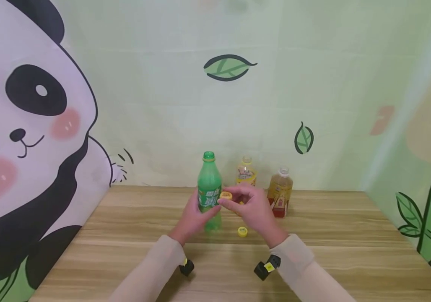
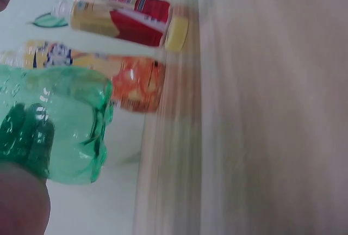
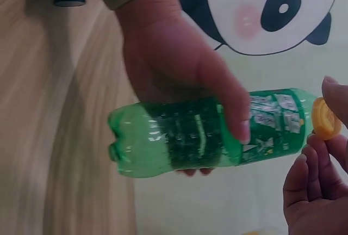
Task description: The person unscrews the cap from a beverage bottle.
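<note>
My left hand (image 1: 194,217) grips a green, see-through plastic bottle (image 1: 209,177) round its lower part, below the printed label. The bottle stands upright with an open mouth, and its base shows above the tabletop in the left wrist view. Between thumb and fingers, my right hand (image 1: 255,206) pinches an orange bottle cap (image 3: 326,118) beside the bottle's label. In the right wrist view the hollow side of this cap faces the bottle. A second, yellow cap (image 1: 242,232) lies on the table just in front of the hands.
Behind the right hand stand two uncapped bottles: one with an orange-and-yellow label (image 2: 122,74) and one of reddish-brown drink (image 1: 280,193). The wood-grain table (image 1: 125,235) ends at a printed panda backdrop (image 1: 155,105). Both wrists carry small black cameras.
</note>
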`<state>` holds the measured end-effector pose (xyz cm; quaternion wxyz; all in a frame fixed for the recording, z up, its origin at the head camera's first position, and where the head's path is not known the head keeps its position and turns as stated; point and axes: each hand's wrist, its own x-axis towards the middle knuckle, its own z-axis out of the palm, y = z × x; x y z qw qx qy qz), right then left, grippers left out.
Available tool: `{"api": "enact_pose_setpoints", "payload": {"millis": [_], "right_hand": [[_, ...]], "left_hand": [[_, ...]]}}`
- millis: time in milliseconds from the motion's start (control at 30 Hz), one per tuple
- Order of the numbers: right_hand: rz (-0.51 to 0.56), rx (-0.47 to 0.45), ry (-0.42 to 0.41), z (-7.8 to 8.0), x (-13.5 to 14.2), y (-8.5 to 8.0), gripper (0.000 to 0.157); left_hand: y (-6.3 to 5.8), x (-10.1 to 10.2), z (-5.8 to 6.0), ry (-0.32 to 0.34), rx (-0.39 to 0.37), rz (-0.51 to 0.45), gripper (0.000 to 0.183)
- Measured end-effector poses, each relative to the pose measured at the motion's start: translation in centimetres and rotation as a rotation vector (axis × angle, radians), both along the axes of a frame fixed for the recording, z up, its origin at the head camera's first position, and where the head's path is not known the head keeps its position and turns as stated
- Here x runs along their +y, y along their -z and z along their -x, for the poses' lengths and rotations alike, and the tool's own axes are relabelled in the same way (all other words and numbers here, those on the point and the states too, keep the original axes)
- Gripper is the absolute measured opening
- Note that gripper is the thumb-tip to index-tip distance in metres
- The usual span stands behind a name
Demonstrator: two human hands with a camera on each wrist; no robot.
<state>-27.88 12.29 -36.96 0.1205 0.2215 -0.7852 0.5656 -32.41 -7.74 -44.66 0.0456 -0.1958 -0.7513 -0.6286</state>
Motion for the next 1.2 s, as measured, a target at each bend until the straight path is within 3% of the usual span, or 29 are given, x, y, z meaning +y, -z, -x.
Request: {"api": "enact_pose_setpoints", "payload": {"millis": [200,333,633,1000,1200], "right_hand": [[-0.035,-0.001,-0.029,1.0,-0.5,1.9,0.030],[-0.052,-0.059,-0.058,1.6,-0.8,3.2,0.029],[-0.122,-0.139,-0.072,3.1,-1.5,5.6,0.032],[-0.343,-0.124,-0.062,4.2,-3.2,7.2,0.026],[-0.386,-0.142,-0.111,4.3,-4.6,8.0,0.024]], "left_hand": [[-0.2,-0.9,1.3,-0.006,-0.032,0.045,0.068],[-0.3,-1.3,2.2,-0.042,-0.061,0.094,0.072],[-0.6,-2.1,3.6,-0.029,-0.072,0.177,0.079],[-0.3,-2.9,5.5,-0.020,-0.079,0.171,0.078],[-0.1,-3.3,6.1,-0.035,-0.091,0.181,0.080]]}}
